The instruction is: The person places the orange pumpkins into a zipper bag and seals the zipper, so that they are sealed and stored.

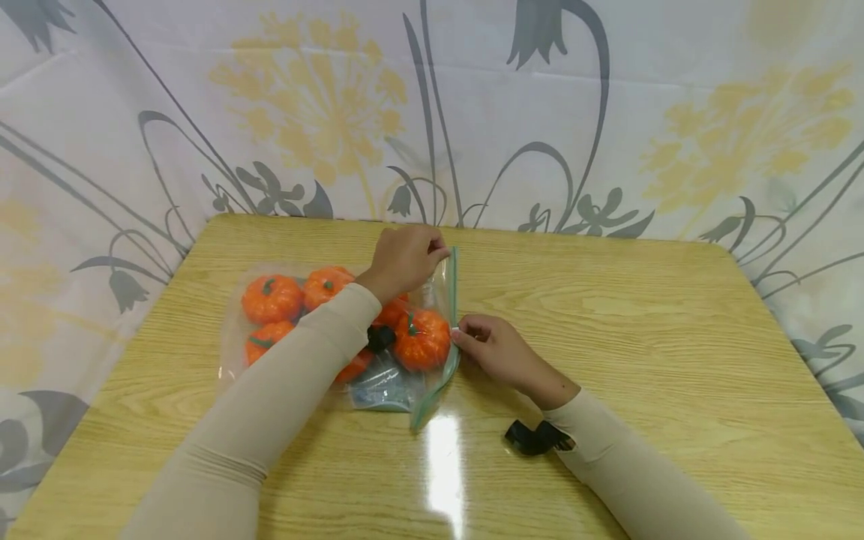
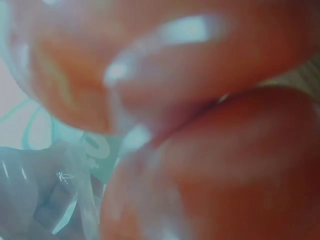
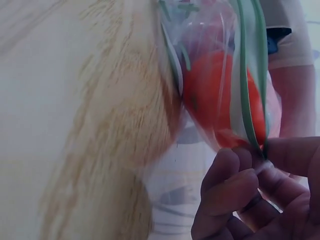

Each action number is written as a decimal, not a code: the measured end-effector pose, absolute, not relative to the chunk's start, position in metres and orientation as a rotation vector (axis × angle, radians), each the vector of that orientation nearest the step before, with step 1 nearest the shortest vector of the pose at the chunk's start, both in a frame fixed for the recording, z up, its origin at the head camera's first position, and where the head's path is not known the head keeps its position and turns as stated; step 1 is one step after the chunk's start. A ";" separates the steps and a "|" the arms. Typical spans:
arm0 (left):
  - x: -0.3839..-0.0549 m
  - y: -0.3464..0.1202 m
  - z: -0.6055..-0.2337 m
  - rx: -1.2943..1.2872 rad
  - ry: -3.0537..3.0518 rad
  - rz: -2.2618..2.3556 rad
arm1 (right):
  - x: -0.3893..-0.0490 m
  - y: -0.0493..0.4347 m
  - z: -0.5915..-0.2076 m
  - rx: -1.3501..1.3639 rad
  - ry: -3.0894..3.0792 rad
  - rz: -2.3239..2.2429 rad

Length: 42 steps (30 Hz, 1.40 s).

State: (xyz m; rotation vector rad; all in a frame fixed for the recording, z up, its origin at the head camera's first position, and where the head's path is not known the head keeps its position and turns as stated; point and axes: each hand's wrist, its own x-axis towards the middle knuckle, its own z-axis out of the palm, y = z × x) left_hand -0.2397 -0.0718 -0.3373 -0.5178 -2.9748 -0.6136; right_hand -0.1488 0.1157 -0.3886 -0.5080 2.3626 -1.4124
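Note:
A clear zip bag (image 1: 437, 289) lies on its side with several orange toy pumpkins (image 1: 421, 341) inside. Its green zip strip (image 1: 454, 281) faces right. At the far end of that strip, my left hand (image 1: 403, 259) pinches the bag's edge, its forearm crossing over the bag and hiding part of the pumpkins. My right hand (image 1: 496, 349) pinches a small white slider (image 1: 455, 330) midway along the strip. The right wrist view shows thumb and fingers (image 3: 240, 187) gathered at the slider, the strip's two green lines parting above. Blurred pumpkins (image 2: 210, 175) fill the left wrist view.
The wooden table (image 1: 641, 337) extends to the right of the bag. A flower-patterned cloth (image 1: 472, 112) hangs behind it. A black wrist camera (image 1: 533, 437) is at the right sleeve, and another (image 1: 381, 337) under the left.

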 end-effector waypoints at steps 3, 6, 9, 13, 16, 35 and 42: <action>-0.240 -0.073 -0.337 -0.505 -2.968 -0.615 | -0.147 0.116 -0.388 -0.500 2.326 -1.412; -0.242 -0.074 -0.336 -0.488 -2.956 -0.630 | -0.146 0.118 -0.388 -0.499 2.287 -1.400; -0.243 -0.076 -0.335 -0.465 -2.943 -0.659 | -0.145 0.119 -0.387 -0.520 2.258 -1.363; -0.243 -0.079 -0.334 -0.439 -2.934 -0.688 | -0.145 0.120 -0.390 -0.574 2.195 -1.321; -0.244 -0.082 -0.334 -0.432 -2.930 -0.704 | -0.145 0.122 -0.390 -0.589 2.104 -1.319; -0.254 -0.086 -0.328 -0.395 -2.982 -0.748 | -0.141 0.112 -0.399 -0.694 1.930 -1.232; -0.231 -0.100 -0.316 -0.415 -3.026 -0.615 | -0.146 0.128 -0.390 -0.711 2.100 -1.105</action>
